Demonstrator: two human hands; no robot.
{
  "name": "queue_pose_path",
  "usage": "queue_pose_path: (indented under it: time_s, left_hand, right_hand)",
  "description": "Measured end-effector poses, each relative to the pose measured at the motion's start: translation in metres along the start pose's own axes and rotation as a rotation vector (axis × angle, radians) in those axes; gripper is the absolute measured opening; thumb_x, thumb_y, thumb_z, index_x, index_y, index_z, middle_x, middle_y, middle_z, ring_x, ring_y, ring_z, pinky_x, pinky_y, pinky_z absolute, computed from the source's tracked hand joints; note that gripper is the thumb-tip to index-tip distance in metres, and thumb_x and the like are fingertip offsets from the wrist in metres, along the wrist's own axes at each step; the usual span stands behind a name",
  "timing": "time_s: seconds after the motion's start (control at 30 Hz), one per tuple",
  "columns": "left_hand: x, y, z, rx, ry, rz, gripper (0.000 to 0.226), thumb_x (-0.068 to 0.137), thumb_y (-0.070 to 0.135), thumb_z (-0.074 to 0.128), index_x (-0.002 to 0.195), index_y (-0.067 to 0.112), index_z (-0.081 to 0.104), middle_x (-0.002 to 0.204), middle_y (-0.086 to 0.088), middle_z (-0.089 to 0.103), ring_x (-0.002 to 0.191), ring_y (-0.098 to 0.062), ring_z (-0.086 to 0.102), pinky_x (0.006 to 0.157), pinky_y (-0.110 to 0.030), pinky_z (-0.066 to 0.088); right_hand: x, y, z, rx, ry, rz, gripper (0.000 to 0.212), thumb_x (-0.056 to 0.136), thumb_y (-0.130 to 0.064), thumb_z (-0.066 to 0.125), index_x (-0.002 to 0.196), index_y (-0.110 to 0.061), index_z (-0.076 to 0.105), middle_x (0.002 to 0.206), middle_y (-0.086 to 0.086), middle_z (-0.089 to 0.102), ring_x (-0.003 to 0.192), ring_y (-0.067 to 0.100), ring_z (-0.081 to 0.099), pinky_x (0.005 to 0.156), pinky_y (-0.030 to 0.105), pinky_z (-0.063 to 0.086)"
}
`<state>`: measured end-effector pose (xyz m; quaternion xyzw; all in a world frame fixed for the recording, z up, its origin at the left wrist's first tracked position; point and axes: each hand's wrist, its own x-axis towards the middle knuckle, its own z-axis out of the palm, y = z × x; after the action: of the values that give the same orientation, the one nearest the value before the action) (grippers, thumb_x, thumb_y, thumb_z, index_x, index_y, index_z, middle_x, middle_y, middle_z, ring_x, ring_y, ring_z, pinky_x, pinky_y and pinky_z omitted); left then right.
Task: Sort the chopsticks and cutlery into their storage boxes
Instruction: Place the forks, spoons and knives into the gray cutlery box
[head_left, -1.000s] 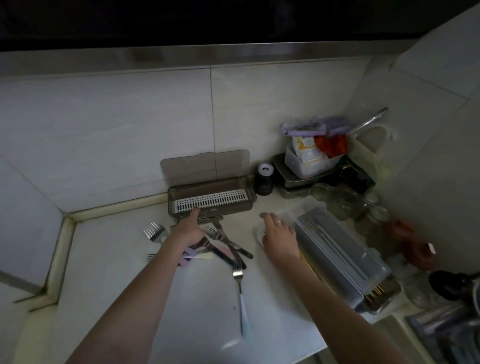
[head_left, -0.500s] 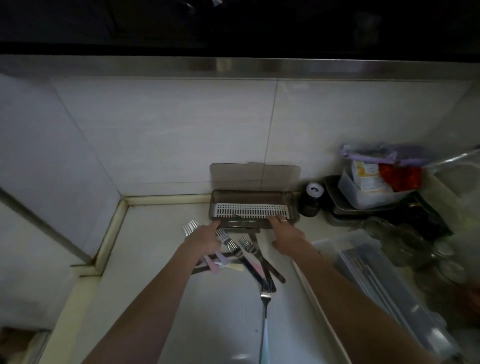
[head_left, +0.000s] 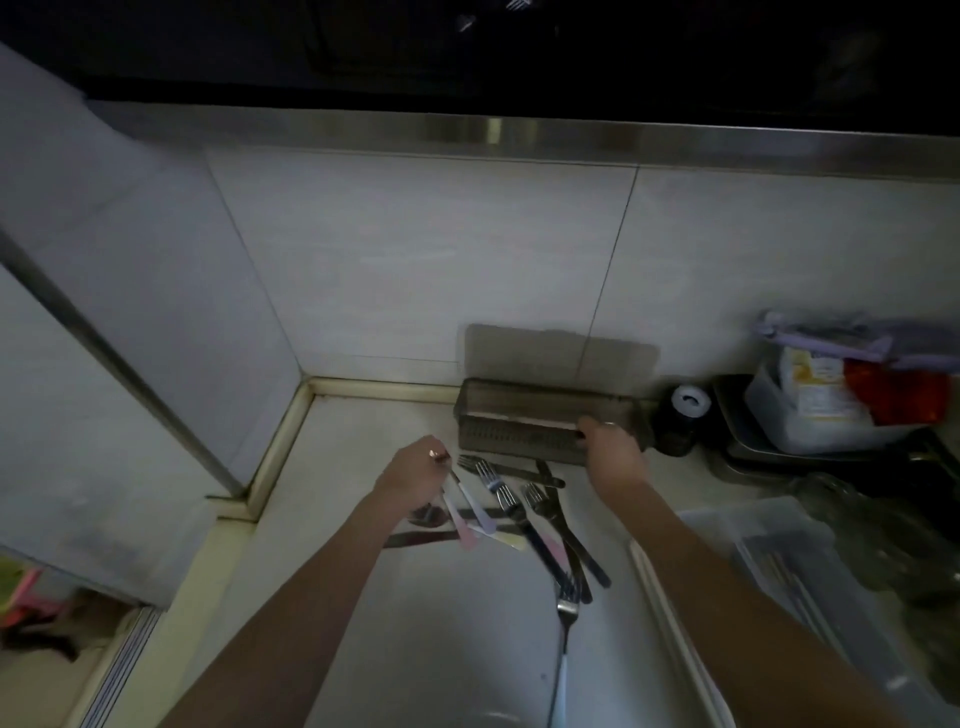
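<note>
Fingers (head_left: 592, 427) of right hand (head_left: 613, 457) curled on front rim of smoky open-lidded storage box (head_left: 519, 415) by the wall; left hand (head_left: 415, 470) pinching fork handles (head_left: 465, 501) above scattered cutlery (head_left: 540, 525) on counter (head_left: 363, 431).

A smoky translucent storage box (head_left: 545, 415) stood against the wall, lid raised, a slotted tray inside. Forks (head_left: 506, 501) with pastel and dark handles lay crossed in a loose heap at its six o'clock. A clear box (head_left: 810, 566) of chopsticks sat at its four o'clock.
</note>
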<state>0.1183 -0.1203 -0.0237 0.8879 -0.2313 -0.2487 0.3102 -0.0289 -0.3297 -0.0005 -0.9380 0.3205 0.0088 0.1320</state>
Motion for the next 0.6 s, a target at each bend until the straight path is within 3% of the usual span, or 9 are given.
queue_pose_path:
  time_s: [0.07,0.1,0.2,0.23,0.3,0.37,0.47,0.53,0.6]
  left_hand:
    - [-0.004,0.003,-0.008,-0.362,0.1,-0.127,0.004,0.086,0.017,0.061,0.083,0.019,0.06,0.1,-0.011,0.065,0.093,-0.029,0.064,0.075,-0.034,0.048]
    - [-0.009,0.007,-0.016,-0.545,0.131,-0.185,0.009,0.083,0.021,0.064,0.091,0.018,0.06,0.1,-0.01,0.064,0.092,-0.027,0.063,0.071,-0.031,0.046]
    - [-0.023,0.006,-0.042,-0.902,0.119,-0.171,0.055,0.07,0.036,0.062,0.12,0.015,0.052,0.109,-0.005,0.061,0.104,-0.024,0.058,0.08,-0.033,0.042]
    - [-0.026,0.0,-0.051,-0.984,0.101,-0.145,0.055,0.075,0.035,0.061,0.124,0.014,0.051,0.111,-0.004,0.061,0.109,-0.026,0.057,0.085,-0.036,0.042]
    - [-0.033,-0.014,-0.065,-1.155,0.043,-0.15,0.033,0.087,0.028,0.055,0.117,0.014,0.055,0.107,-0.006,0.062,0.104,-0.031,0.056,0.082,-0.04,0.045]
    - [-0.042,-0.027,-0.074,-1.158,-0.006,-0.226,0.021,0.089,0.03,0.054,0.105,0.016,0.058,0.104,-0.008,0.065,0.094,-0.031,0.058,0.076,-0.041,0.047]
    - [-0.058,-0.055,-0.071,-0.964,-0.081,-0.301,0.025,0.087,0.035,0.062,0.099,0.014,0.065,0.096,-0.01,0.071,0.084,-0.028,0.066,0.076,-0.037,0.052]
    - [-0.072,-0.075,-0.064,-0.865,-0.026,-0.33,0.031,0.083,0.031,0.069,0.102,0.006,0.067,0.089,-0.013,0.074,0.076,-0.027,0.07,0.067,-0.033,0.055]
    - [-0.089,-0.095,-0.057,-0.829,0.066,-0.368,0.034,0.08,0.03,0.073,0.1,0.003,0.068,0.086,-0.014,0.074,0.075,-0.027,0.071,0.063,-0.031,0.054]
  right_hand:
    - [-0.004,-0.008,-0.005,0.007,0.084,-0.052,0.032,0.089,0.004,0.04,0.116,-0.01,0.051,0.108,0.014,0.06,0.091,0.031,0.061,0.065,0.03,0.041]
    - [-0.008,-0.013,-0.008,0.002,0.128,-0.087,0.036,0.087,0.006,0.04,0.117,-0.011,0.05,0.106,0.013,0.061,0.088,0.03,0.062,0.062,0.029,0.04]
    - [-0.027,-0.024,-0.01,0.045,0.177,-0.205,0.033,0.087,0.003,0.043,0.115,-0.013,0.052,0.103,0.011,0.063,0.083,0.029,0.063,0.06,0.028,0.039]
    - [-0.035,-0.027,-0.006,0.077,0.172,-0.242,0.03,0.088,0.0,0.046,0.113,-0.016,0.052,0.102,0.009,0.064,0.082,0.026,0.063,0.06,0.029,0.041]
    - [-0.057,-0.033,0.006,0.121,0.147,-0.307,0.028,0.089,-0.008,0.051,0.112,-0.024,0.048,0.102,0.006,0.065,0.08,0.021,0.063,0.063,0.029,0.049]
    - [-0.077,-0.039,0.024,0.115,0.071,-0.344,0.032,0.087,-0.011,0.053,0.116,-0.026,0.049,0.107,0.007,0.064,0.085,0.024,0.065,0.068,0.032,0.051]
    - [-0.109,-0.062,0.043,0.045,0.031,-0.381,0.034,0.085,-0.014,0.044,0.116,-0.02,0.055,0.11,0.008,0.063,0.09,0.03,0.065,0.07,0.031,0.05]
    - [-0.127,-0.074,0.058,0.019,0.065,-0.432,0.033,0.079,-0.018,0.04,0.107,-0.022,0.058,0.097,0.004,0.067,0.076,0.025,0.069,0.059,0.024,0.051]
    - [-0.142,-0.086,0.071,0.027,-0.005,-0.425,0.034,0.083,-0.013,0.044,0.113,-0.022,0.056,0.106,0.006,0.064,0.083,0.028,0.068,0.064,0.028,0.052]
